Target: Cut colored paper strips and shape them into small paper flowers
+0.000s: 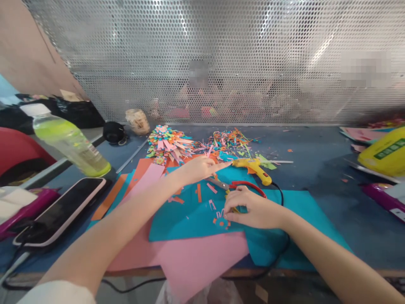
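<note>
My left hand (202, 167) reaches over the middle of the desk, its index finger stretched toward the nozzle of a yellow glue gun (248, 163). Its other fingers are partly curled, and I see nothing in them. Thumb and fingertips of my right hand (245, 207) are brought together at a small paper flower (221, 223) with pink loops and orange petals, on teal paper (177, 221). What they pinch is too small to name. Red-handled scissors (249, 184) lie just behind my right hand, their blades pointing left. Pink and orange strips are scattered around.
A cone of colourful paper flowers (167, 143) and paper scraps (230, 139) sit at the back. A tilted bottle (69, 143) and a phone (63, 211) are left; a yellow packet (386, 152) is right. Pink paper (205, 257) overhangs the front edge. A black cable crosses the teal paper.
</note>
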Action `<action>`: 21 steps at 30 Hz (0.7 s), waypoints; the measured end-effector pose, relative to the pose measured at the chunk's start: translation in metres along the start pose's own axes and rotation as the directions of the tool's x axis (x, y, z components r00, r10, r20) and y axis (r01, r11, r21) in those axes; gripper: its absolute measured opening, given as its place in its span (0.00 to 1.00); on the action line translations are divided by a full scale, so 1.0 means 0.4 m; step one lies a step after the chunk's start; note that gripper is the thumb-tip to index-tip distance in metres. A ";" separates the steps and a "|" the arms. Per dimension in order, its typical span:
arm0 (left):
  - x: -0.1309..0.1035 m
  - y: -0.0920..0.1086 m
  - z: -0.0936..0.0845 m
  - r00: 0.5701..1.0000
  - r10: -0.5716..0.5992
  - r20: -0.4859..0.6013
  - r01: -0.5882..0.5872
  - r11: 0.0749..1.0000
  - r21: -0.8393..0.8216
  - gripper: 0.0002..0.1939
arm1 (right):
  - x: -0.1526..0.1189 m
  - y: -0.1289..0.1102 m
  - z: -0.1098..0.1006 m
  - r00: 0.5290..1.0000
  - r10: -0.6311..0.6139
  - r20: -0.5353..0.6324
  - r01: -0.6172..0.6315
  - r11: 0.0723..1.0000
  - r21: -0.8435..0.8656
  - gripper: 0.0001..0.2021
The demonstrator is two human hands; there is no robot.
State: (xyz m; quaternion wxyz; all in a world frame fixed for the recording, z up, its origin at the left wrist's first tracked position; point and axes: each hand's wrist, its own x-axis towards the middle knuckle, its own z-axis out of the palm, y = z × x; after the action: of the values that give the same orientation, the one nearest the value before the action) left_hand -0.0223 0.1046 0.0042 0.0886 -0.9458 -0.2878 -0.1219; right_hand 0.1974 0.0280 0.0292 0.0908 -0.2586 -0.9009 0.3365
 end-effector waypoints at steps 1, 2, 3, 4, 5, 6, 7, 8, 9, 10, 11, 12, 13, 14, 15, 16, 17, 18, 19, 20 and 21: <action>-0.002 0.001 -0.002 1.000 -0.017 0.001 0.017 1.000 -0.008 0.27 | -0.001 0.001 -0.001 1.000 -0.001 -0.006 0.001 1.000 -0.001 0.08; -0.005 0.001 -0.004 0.999 -0.038 0.002 0.038 0.999 -0.016 0.26 | -0.001 0.001 -0.001 1.000 -0.003 -0.011 0.003 1.000 -0.001 0.08; -0.009 0.000 -0.007 0.998 -0.065 -0.001 0.065 0.997 -0.031 0.26 | -0.002 0.001 -0.002 1.000 -0.006 -0.017 0.006 1.000 -0.001 0.08; -0.015 -0.003 -0.010 0.995 -0.102 -0.009 0.101 0.993 -0.058 0.26 | -0.003 0.001 -0.003 1.000 -0.008 -0.021 0.008 1.000 -0.002 0.08; -0.021 -0.006 -0.014 0.989 -0.146 -0.020 0.144 0.984 -0.102 0.27 | -0.003 0.001 -0.003 1.000 -0.010 -0.024 0.010 1.000 -0.002 0.08; -0.027 -0.009 -0.018 0.980 -0.197 -0.030 0.189 0.968 -0.164 0.27 | -0.003 0.001 -0.003 1.000 -0.010 -0.027 0.010 1.000 -0.005 0.08; -0.034 -0.013 -0.022 0.966 -0.255 -0.037 0.238 0.940 -0.246 0.28 | -0.003 0.002 -0.003 1.000 -0.010 -0.029 0.010 1.000 -0.009 0.08; -0.039 -0.015 -0.025 0.945 -0.323 -0.040 0.291 0.893 -0.344 0.27 | -0.002 0.003 -0.002 0.999 -0.010 -0.030 0.010 1.000 -0.015 0.08; -0.044 -0.017 -0.029 0.918 -0.394 -0.038 0.337 0.828 -0.448 0.25 | -0.001 0.005 -0.001 1.000 -0.009 -0.030 0.008 1.000 -0.021 0.08; -0.047 -0.018 -0.031 0.888 -0.459 -0.028 0.372 0.752 -0.544 0.23 | 0.000 0.008 0.001 0.999 -0.005 -0.038 0.004 1.000 -0.029 0.09; -0.050 -0.018 -0.033 0.852 -0.524 -0.010 0.398 0.659 -0.638 0.20 | 0.001 0.013 0.003 0.998 0.001 -0.055 -0.003 0.999 -0.039 0.09; -0.052 -0.016 -0.034 0.813 -0.582 0.013 0.412 0.559 -0.719 0.19 | 0.003 0.017 0.005 0.997 0.008 -0.077 -0.012 0.999 -0.046 0.08; -0.054 -0.013 -0.035 0.778 -0.627 0.039 0.416 0.468 -0.780 0.18 | 0.004 0.022 0.007 0.995 0.014 -0.103 -0.019 0.999 -0.050 0.08; -0.058 -0.007 -0.036 0.751 -0.658 0.062 0.415 0.396 -0.819 0.17 | 0.005 0.026 0.008 0.992 0.018 -0.127 -0.025 0.998 -0.049 0.09; -0.064 0.000 -0.036 0.733 -0.676 0.079 0.414 0.351 -0.840 0.16 | 0.005 0.029 0.010 0.989 0.022 -0.146 -0.029 0.998 -0.047 0.09; -0.071 0.010 -0.037 0.719 -0.688 0.093 0.418 0.321 -0.850 0.14 | 0.006 0.031 0.011 0.987 0.024 -0.159 -0.032 0.998 -0.046 0.08; -0.081 0.021 -0.038 0.710 -0.696 0.108 0.425 0.301 -0.854 0.12 | 0.007 0.032 0.013 0.986 0.027 -0.165 -0.036 0.998 -0.047 0.08; -0.093 0.032 -0.039 0.702 -0.700 0.129 0.433 0.276 -0.858 0.10 | 0.008 0.032 0.015 0.985 0.032 -0.169 -0.041 0.998 -0.053 0.08; -0.105 0.045 -0.040 0.679 -0.713 0.176 0.446 0.210 -0.870 0.10 | 0.009 0.031 0.017 0.985 0.037 -0.171 -0.048 0.997 -0.062 0.08; -0.117 0.056 -0.040 0.655 -0.725 0.214 0.452 0.149 -0.879 0.10 | 0.010 0.030 0.018 0.984 0.044 -0.171 -0.057 0.996 -0.070 0.08; -0.127 0.067 -0.040 0.639 -0.730 0.242 0.449 0.099 -0.888 0.09 | 0.011 0.029 0.020 0.985 0.051 -0.167 -0.064 0.995 -0.073 0.08</action>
State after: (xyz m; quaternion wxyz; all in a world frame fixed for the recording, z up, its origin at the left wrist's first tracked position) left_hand -0.0510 0.0522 0.0025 -0.4537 -0.6052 -0.5154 -0.4029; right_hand 0.1957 0.0331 0.0155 0.1451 -0.3148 -0.8949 0.2809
